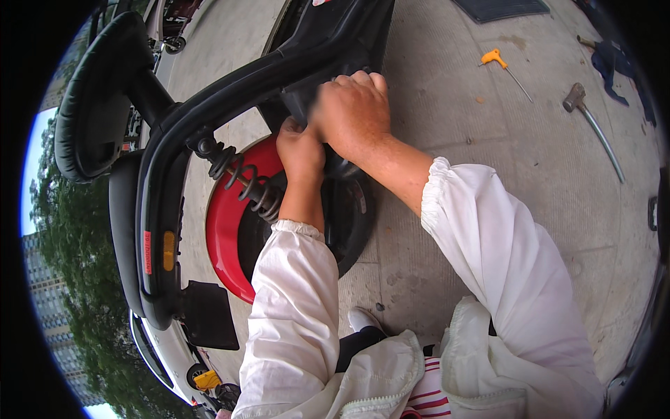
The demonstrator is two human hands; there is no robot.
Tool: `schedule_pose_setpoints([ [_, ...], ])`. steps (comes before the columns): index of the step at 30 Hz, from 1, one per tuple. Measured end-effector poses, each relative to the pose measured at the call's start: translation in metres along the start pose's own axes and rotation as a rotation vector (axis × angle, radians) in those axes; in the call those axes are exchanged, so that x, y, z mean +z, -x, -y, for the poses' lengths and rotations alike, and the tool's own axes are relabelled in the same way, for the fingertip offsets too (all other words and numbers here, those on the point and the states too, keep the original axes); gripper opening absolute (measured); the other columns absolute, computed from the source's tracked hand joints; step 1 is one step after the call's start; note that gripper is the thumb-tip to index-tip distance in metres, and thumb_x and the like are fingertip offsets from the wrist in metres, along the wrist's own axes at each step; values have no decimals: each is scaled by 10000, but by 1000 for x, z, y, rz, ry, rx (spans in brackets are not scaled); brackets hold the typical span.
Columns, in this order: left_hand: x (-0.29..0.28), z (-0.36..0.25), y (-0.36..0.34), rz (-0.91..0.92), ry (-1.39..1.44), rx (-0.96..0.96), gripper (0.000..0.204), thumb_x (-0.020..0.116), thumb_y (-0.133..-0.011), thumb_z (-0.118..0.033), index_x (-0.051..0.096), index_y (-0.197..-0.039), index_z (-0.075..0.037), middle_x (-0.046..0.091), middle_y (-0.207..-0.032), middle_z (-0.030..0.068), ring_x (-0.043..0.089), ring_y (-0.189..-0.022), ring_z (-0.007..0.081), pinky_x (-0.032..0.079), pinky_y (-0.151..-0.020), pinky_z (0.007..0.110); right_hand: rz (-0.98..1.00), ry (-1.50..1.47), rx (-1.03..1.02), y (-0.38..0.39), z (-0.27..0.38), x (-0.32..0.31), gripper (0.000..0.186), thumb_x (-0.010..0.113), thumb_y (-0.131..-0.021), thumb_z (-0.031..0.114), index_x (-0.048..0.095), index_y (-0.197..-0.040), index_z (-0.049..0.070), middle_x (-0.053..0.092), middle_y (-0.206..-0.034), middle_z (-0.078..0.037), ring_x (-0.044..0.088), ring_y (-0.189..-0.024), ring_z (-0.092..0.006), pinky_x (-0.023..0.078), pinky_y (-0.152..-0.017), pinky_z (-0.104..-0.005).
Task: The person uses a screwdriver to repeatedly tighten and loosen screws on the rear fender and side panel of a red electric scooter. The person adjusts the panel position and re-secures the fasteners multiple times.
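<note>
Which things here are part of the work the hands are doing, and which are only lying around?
In the work:
left hand
right hand
black scooter frame
red rear wheel guard
coil spring shock absorber

Lying about on the concrete:
orange-handled T wrench
hammer
dark blue cloth

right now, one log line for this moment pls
left hand: on black body panel above red wheel cover | right hand: gripping same panel | shock spring: beside hands | hammer: on ground
</note>
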State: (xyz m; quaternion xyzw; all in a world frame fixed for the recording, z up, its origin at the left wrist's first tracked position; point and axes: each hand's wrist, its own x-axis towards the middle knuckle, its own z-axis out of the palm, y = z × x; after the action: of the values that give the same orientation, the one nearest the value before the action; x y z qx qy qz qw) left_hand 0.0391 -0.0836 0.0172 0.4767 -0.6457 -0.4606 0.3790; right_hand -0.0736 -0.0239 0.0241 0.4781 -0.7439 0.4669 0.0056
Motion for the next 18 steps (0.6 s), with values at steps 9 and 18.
schedule_pose_setpoints([
  [9,-2,1,3,-24,-43,2,242,708,-904,-138,628,-1015,62,704,-907,84,624,-781,94,490,-681,240,-103,-59,-96,3,0,11,55,663,-756,118,684,-735,73,670,-814,-86,589,-894,-255,375,-900,-380],
  [18,9,-10,10,-41,-12,-25,255,708,-887,-114,620,-1031,77,704,-922,88,636,-771,108,505,-679,242,-41,71,-50,-5,8,12,110,687,-820,164,679,-797,56,680,-837,-109,610,-901,-279,388,-933,-415],
])
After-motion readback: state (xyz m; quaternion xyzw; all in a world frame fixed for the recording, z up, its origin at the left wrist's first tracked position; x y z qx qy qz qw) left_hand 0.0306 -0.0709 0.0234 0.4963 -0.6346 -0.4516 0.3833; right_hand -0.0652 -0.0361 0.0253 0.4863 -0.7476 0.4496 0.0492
